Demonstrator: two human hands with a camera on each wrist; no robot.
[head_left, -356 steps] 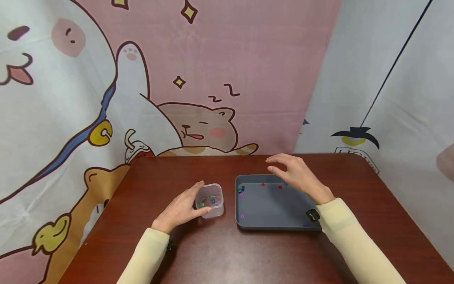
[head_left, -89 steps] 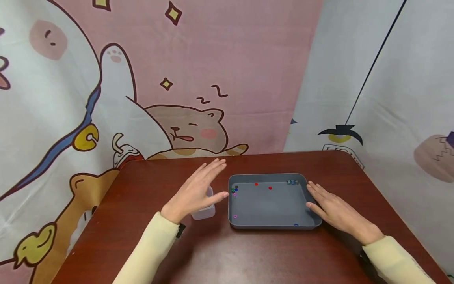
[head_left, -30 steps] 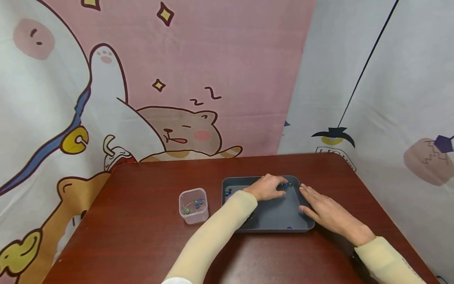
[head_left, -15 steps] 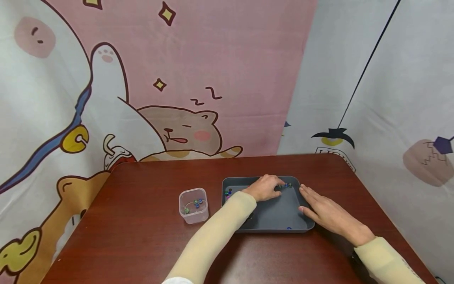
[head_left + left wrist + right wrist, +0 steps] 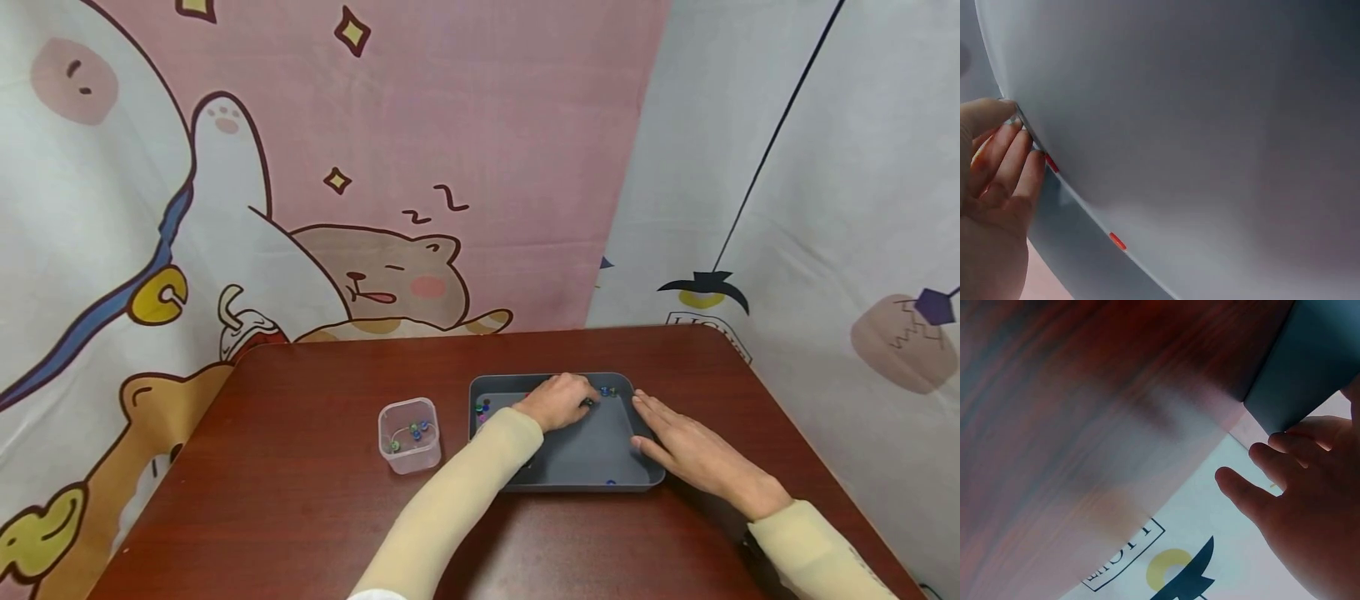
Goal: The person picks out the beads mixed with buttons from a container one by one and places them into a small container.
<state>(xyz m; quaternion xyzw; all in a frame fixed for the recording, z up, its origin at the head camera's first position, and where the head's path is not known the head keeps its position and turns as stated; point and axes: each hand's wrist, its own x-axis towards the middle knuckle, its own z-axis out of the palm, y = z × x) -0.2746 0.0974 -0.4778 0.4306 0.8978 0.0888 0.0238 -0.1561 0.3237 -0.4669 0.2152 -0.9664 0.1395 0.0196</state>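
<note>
Since three seconds back my left hand (image 5: 558,401) has crossed from beside the clear cup (image 5: 408,435) into the grey tray (image 5: 570,462); it now sits at the tray's far edge, fingers curled together over the beads (image 5: 607,391) near the far right corner; whether a bead is actually pinched I cannot tell, since the fingertips hide it; in the left wrist view the fingers (image 5: 1004,156) lie close together against the tray's inner wall, with small red beads (image 5: 1116,240) along that wall; my right hand (image 5: 693,454) has kept its place, flat with fingers straight and slightly spread, resting against the tray's right edge; in the right wrist view its fingers (image 5: 1254,490) touch the tray's outer wall; the tray stands right of the desk's (image 5: 300,517) middle; a few beads sit in its far left corner (image 5: 482,408) and one blue bead (image 5: 611,481) at its near edge; the cup stands just left of the tray, apart from it, holding several beads.
</note>
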